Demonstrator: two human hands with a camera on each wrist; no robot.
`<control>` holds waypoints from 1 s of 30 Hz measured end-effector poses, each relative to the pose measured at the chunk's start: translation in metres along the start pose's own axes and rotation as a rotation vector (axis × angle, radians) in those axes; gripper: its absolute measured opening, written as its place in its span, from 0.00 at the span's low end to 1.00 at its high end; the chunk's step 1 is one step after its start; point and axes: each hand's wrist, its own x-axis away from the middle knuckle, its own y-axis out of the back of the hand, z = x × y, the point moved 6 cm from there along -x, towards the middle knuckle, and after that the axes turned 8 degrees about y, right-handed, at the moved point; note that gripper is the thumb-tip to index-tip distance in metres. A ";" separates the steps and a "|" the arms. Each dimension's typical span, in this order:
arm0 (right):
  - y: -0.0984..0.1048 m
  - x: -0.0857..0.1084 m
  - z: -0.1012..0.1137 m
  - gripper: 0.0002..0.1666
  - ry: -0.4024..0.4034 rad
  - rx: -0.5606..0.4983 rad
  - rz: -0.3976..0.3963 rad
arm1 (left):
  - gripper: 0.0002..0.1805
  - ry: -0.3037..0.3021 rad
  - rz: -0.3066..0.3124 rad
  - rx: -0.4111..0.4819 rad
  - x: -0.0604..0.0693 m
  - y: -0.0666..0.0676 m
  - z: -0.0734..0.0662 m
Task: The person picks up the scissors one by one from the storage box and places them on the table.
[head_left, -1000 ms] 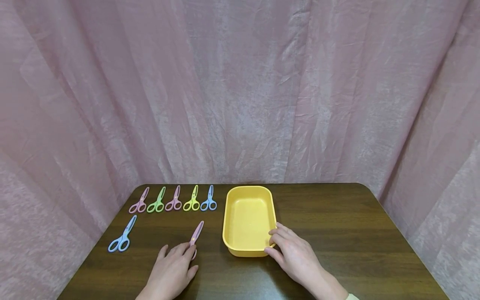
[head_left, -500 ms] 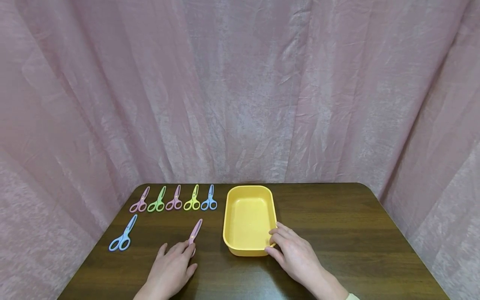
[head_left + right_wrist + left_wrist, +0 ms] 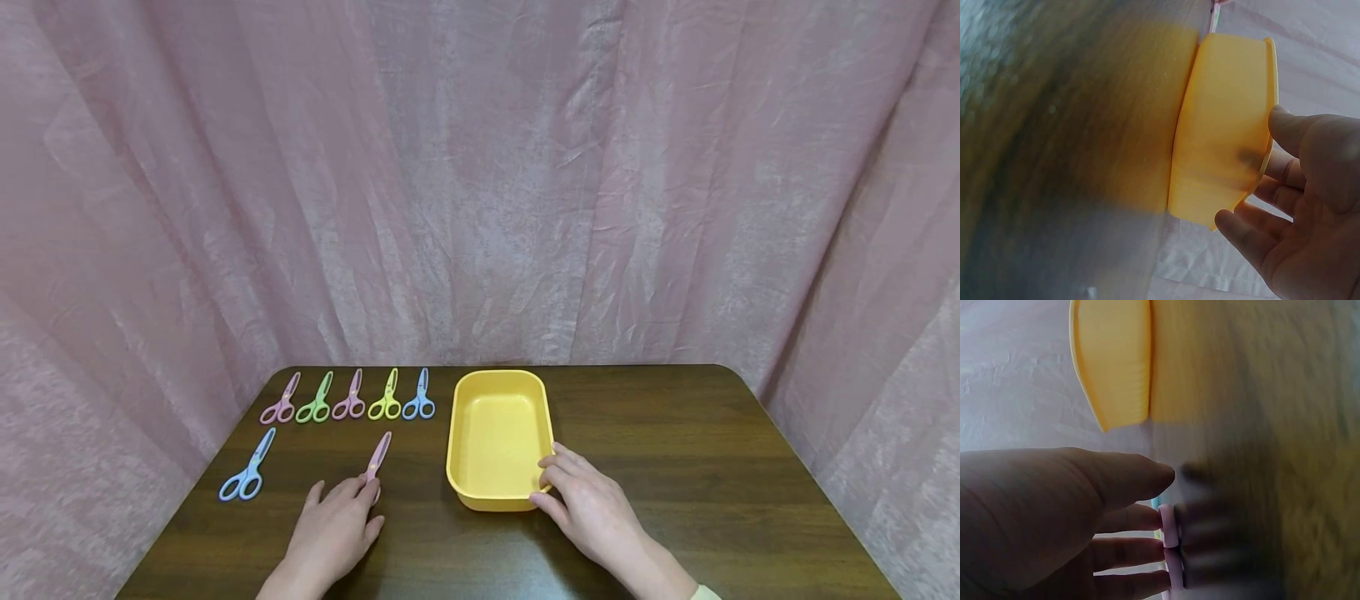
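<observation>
In the head view my left hand (image 3: 328, 529) rests its fingertips on the handles of a pair of pink scissors (image 3: 378, 456) lying on the table. The left wrist view shows those fingers stretched out onto the pink handle loops (image 3: 1169, 526), the thumb apart from them. My right hand (image 3: 597, 512) holds a yellow plastic bin (image 3: 497, 504) by its near right corner. In the right wrist view the thumb is on the rim and other fingers reach over the edge. Light blue scissors (image 3: 261, 451) lie left of my left hand.
Along the far left edge of the brown table (image 3: 675, 433) lies a row of scissors: pink (image 3: 287, 395), green (image 3: 322, 393), pink (image 3: 353, 393), yellow (image 3: 390, 392) and blue (image 3: 422, 390). A pink curtain (image 3: 480, 183) hangs behind.
My left hand has slid the pink scissors left and slightly away across the table. The right hand and the bin stay where they were.
</observation>
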 end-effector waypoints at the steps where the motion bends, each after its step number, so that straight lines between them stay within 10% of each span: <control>1: 0.000 0.000 0.000 0.13 -0.002 -0.001 0.002 | 0.28 0.006 0.004 -0.001 -0.001 0.000 0.002; 30: -0.001 0.000 0.000 0.12 -0.013 -0.006 0.020 | 0.27 0.142 0.105 -0.016 -0.010 -0.006 0.055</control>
